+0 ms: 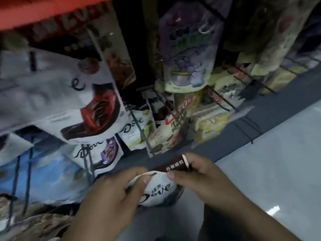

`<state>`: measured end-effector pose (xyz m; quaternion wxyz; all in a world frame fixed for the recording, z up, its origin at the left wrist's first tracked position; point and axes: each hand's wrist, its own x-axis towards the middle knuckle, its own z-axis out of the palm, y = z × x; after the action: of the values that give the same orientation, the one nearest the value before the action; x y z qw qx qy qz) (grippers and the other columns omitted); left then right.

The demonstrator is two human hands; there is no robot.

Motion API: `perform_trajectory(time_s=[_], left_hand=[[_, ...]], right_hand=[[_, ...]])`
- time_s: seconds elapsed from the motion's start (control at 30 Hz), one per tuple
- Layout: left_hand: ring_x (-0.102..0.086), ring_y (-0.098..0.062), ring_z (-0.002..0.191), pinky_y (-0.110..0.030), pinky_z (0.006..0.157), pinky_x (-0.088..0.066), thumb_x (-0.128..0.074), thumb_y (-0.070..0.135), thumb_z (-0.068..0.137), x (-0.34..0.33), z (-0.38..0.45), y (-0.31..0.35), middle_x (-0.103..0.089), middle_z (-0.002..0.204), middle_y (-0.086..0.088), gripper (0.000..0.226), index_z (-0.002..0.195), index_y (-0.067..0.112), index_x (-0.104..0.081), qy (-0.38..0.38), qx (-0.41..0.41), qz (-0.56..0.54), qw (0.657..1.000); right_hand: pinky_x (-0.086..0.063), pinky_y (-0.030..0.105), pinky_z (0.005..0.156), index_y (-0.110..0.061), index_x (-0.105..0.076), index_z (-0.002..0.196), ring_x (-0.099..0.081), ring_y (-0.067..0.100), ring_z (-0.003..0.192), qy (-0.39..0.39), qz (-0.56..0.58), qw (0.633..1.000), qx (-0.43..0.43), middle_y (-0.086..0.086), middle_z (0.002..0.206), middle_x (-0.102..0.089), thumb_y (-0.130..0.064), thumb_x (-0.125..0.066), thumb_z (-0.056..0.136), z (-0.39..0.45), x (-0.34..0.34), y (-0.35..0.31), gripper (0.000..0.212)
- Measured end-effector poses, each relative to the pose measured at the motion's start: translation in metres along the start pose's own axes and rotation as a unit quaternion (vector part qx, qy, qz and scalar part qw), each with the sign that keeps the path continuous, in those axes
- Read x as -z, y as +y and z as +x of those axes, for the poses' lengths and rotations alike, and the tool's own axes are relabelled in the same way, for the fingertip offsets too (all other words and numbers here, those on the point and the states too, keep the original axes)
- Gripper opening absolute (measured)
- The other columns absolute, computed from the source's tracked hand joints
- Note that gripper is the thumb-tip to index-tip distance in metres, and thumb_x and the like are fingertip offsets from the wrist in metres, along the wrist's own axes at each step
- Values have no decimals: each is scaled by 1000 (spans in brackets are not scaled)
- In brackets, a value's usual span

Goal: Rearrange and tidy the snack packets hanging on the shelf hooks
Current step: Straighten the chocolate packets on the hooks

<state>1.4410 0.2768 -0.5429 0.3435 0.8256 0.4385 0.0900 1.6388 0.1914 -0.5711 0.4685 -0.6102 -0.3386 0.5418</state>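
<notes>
Both my hands hold one white Dove packet [159,189] with a brown top band, low in front of the shelf. My left hand [111,199] pinches its left top edge between thumb and fingers. My right hand [199,176] grips the brown band at the packet's upper right. Above hang more packets on black wire hooks: a large white Dove packet with a red bowl [81,108], a smaller Dove packet with purple print [99,153], a green-printed Dove packet [137,131] and a purple grape packet [187,49].
Black wire hooks [224,100] stick out towards me from the rack at centre and right. A blue packet [46,173] hangs at the lower left. The dark shelf base [234,131] runs diagonally, with pale floor [278,162] to the right. A red strip [43,9] crosses the top left.
</notes>
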Motion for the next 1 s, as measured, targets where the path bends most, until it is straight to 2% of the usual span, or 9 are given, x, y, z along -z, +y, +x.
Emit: perform_trajectory(time_s=[0.07,0.17,0.3,0.37,0.47,0.6,0.73,0.83,1.0], left_hand=[[-60,1,73,-28,63,-51,-26,75,84,-9,11,12,-63,84,27,37,104,57,-50,-14,-45,77,996],[-57,-6,68,-31,55,-45,-21,71,80,-37,24,13,-60,79,17,47,91,38,-53,-46,-86,133,986],[-57,-7,63,-32,56,-46,-31,70,87,-76,27,4,-59,69,11,41,89,35,-52,-15,-83,129,988],[-57,-5,62,-25,56,-44,-39,67,84,-89,26,0,-60,67,13,36,88,37,-56,1,-75,102,992],[-60,-2,64,-21,53,-42,-49,53,88,-97,23,0,-64,69,14,23,85,36,-64,33,-61,63,996],[-65,1,71,-9,55,-43,-61,29,93,-99,13,-1,-71,74,15,14,85,27,-73,119,-6,-40,992],[-66,-2,73,-12,55,-47,-62,28,93,-100,15,-7,-71,77,16,13,85,29,-71,197,-7,-37,980],[-66,2,72,-12,55,-47,-61,28,95,-100,23,-14,-71,75,17,13,84,30,-68,250,-3,-38,968],[-64,1,71,-23,64,-52,-62,23,94,-100,47,-23,-70,75,18,13,89,34,-69,289,-6,-40,957]], right_hand=[[-42,16,60,-22,-65,78,-57,3,66,8,-15,999,31,-12,66,-59,-19,-71,86,2,13,10,11],[-42,17,60,-25,-61,70,-57,2,65,17,-46,996,74,-13,64,-58,-20,-72,87,11,31,39,20],[-46,30,62,-23,-60,69,-62,11,66,38,-37,993,107,-5,66,-61,-21,-72,86,24,44,74,21],[-52,43,69,-15,-64,81,-67,26,76,43,-27,991,121,10,79,-68,-25,-71,86,32,45,88,13],[-53,56,82,-13,-66,92,-66,37,88,51,8,989,141,19,93,-68,-34,-70,82,39,38,101,23],[-55,50,82,-18,-69,90,-69,23,86,50,21,985,163,6,89,-72,-28,-71,85,43,26,104,12],[-58,35,73,-19,-71,91,-71,9,77,26,30,984,174,-4,84,-74,-25,-72,86,53,19,96,7],[-59,44,81,-19,-72,92,-73,15,82,22,43,982,184,0,88,-76,-24,-73,85,63,13,90,9],[-58,51,79,-15,-71,91,-72,24,84,64,62,977,192,7,89,-74,-26,-72,84,87,5,88,13]])
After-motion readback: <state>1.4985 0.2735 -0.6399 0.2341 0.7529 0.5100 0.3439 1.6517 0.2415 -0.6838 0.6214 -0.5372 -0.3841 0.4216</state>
